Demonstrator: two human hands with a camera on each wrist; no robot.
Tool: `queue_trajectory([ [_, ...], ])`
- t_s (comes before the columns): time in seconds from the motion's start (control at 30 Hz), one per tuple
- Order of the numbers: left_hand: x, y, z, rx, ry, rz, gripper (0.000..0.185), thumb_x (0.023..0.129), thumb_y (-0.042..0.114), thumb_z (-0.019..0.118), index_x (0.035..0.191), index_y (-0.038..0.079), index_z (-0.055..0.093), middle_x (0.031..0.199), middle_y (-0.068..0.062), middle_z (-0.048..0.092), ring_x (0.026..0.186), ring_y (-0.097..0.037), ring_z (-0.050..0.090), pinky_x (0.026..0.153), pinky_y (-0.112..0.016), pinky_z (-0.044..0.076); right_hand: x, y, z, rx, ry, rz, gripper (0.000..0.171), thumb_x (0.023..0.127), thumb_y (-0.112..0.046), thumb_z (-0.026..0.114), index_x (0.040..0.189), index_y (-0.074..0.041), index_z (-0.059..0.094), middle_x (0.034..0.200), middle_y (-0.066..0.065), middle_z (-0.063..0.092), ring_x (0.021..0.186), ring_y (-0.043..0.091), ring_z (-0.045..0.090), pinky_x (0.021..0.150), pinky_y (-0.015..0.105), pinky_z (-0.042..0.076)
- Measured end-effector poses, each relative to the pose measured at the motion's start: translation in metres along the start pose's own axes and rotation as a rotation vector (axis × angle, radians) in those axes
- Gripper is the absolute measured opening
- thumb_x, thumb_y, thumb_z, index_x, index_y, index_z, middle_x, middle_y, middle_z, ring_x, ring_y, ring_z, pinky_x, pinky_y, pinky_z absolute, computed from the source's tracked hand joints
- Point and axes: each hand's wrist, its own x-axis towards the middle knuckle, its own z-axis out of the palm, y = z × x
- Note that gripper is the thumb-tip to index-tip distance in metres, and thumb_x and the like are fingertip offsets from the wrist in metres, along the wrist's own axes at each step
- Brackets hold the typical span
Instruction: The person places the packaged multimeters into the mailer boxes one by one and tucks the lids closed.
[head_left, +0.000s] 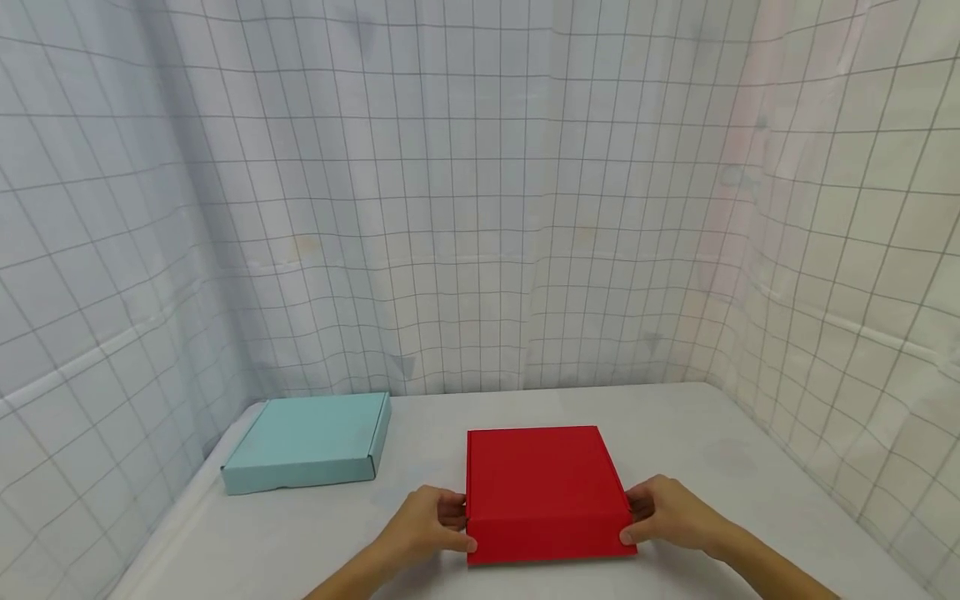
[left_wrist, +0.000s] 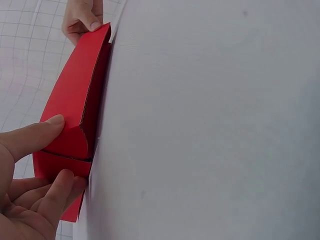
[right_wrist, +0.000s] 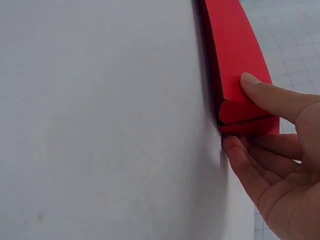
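A flat red cardboard box (head_left: 543,475) lies on the white table in front of me, its lid down and its front flap (head_left: 551,540) hanging over the near side. My left hand (head_left: 427,525) grips the box's near left corner, thumb on the front flap and fingers against the left side. At the near right corner my right hand (head_left: 671,515) holds it the same way, with the thumb (right_wrist: 255,85) on the flap and the fingers along the side. In the left wrist view the flap's lower edge (left_wrist: 86,107) stands slightly out from the box.
A light blue cardboard box (head_left: 315,437), closed, lies at the table's back left. White grid-patterned curtains (head_left: 480,208) hang behind the table and along both sides. White table surface (head_left: 652,417) lies around the red box.
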Motion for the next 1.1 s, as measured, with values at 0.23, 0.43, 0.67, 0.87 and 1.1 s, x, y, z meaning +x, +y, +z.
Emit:
queue_trajectory([
  [0.23,0.000,0.001,0.002,0.015,0.009,0.012,0.057,0.078,0.004,0.091,0.124,-0.014,0.064,0.107,-0.014,0.075,0.093,-0.028,0.074,0.086,-0.045,0.060,0.000,0.003,0.001,0.015,0.008,-0.021,0.045,0.085,-0.011,0.086,0.120,0.011,0.069,0.102,0.008,0.075,0.092,0.026,0.072,0.083,0.045,0.060],
  [0.43,0.002,-0.001,0.002,0.075,0.014,0.028,0.055,0.078,0.005,0.092,0.123,-0.012,0.066,0.104,-0.012,0.076,0.091,-0.026,0.075,0.085,-0.045,0.061,0.001,0.007,0.004,-0.043,0.031,-0.074,0.044,0.084,-0.016,0.088,0.116,0.009,0.072,0.097,0.004,0.076,0.087,0.022,0.073,0.078,0.030,0.060],
  [0.67,0.005,-0.001,0.005,0.165,0.024,0.073,0.043,0.078,0.003,0.090,0.114,-0.009,0.071,0.095,-0.007,0.076,0.083,-0.022,0.074,0.080,-0.045,0.062,0.002,0.011,0.010,-0.109,0.079,-0.177,0.036,0.085,-0.015,0.087,0.111,0.007,0.074,0.090,-0.001,0.076,0.079,0.013,0.072,0.071,0.024,0.059],
  [0.87,0.005,0.003,0.008,0.182,0.026,0.093,0.038,0.079,-0.001,0.088,0.111,-0.011,0.071,0.093,-0.009,0.076,0.081,-0.021,0.074,0.077,-0.043,0.063,0.002,0.012,0.012,-0.158,0.089,-0.229,0.032,0.086,-0.016,0.086,0.109,0.004,0.076,0.089,-0.006,0.076,0.076,0.008,0.069,0.068,0.024,0.058],
  [1.1,0.006,0.003,0.008,0.196,0.020,0.137,0.031,0.081,-0.003,0.086,0.107,-0.011,0.072,0.092,-0.009,0.077,0.079,-0.018,0.074,0.073,-0.038,0.063,0.003,0.008,0.011,-0.171,0.103,-0.261,0.026,0.087,-0.014,0.085,0.105,0.002,0.079,0.086,-0.008,0.076,0.072,0.006,0.066,0.063,0.024,0.056],
])
